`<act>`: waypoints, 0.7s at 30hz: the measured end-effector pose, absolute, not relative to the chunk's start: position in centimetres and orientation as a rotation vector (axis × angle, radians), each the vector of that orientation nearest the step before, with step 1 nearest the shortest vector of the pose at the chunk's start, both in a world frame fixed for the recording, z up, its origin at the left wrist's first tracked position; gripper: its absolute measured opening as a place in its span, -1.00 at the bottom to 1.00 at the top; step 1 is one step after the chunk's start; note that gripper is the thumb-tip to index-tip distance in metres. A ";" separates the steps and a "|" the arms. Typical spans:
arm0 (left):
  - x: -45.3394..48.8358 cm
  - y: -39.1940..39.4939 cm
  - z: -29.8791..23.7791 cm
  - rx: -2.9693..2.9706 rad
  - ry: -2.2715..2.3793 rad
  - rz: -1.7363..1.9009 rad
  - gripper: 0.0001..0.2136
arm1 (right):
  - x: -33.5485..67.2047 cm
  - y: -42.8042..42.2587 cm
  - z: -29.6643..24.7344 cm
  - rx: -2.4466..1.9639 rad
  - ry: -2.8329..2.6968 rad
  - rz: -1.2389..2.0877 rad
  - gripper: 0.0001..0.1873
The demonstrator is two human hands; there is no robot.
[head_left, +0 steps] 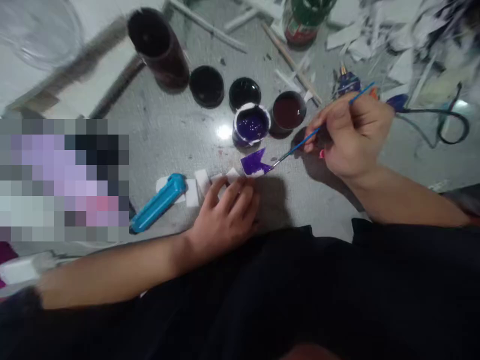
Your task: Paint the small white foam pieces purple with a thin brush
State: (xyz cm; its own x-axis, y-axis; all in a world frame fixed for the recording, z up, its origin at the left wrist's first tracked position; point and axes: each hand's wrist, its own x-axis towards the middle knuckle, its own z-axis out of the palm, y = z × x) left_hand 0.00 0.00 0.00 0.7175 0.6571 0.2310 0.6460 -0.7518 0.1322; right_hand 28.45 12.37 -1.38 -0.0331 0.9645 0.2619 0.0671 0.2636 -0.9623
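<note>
In my right hand [354,135] is a thin blue paintbrush [300,145], gripped with the fingers closed round its handle. The brush tip touches the right end of a small white piece painted purple [254,162], notched on its right side. My left hand [228,212] lies palm down just below that piece, fingers bent and slightly apart, over small white pieces [202,181]; whether it presses on the painted one I cannot tell. Above the painted piece stands an open pot of purple paint [252,124]. A blue box cutter [159,202] lies left of my left hand.
Beside the paint pot are a cup of dark reddish liquid [288,111] and dark round lids [206,86]. A tall dark container [159,50] stands farther left. A green jar [305,22] and white paper scraps [403,65] are at the back right. A dark cable [465,132] loops at right.
</note>
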 end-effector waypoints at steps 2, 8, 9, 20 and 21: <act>0.0 0.0 -0.2 2.848 1.103 0.420 -0.52 | 28.6 12.6 -1.9 -1.019 -1.417 0.935 -0.46; 0.1 -0.2 -0.6 2.827 1.154 0.444 -0.52 | 29.0 13.1 -2.5 -0.979 -1.433 0.878 -0.46; 0.1 -0.2 -0.6 2.826 1.150 0.446 -0.52 | 29.0 13.1 -2.4 -0.981 -1.438 0.891 -0.45; 0.1 0.1 -0.4 2.840 1.127 0.449 -0.52 | 28.8 12.9 -2.1 -1.015 -1.420 0.887 -0.44; 0.1 0.1 -0.4 2.839 1.124 0.451 -0.52 | 28.7 12.8 -2.1 -1.024 -1.424 0.910 -0.45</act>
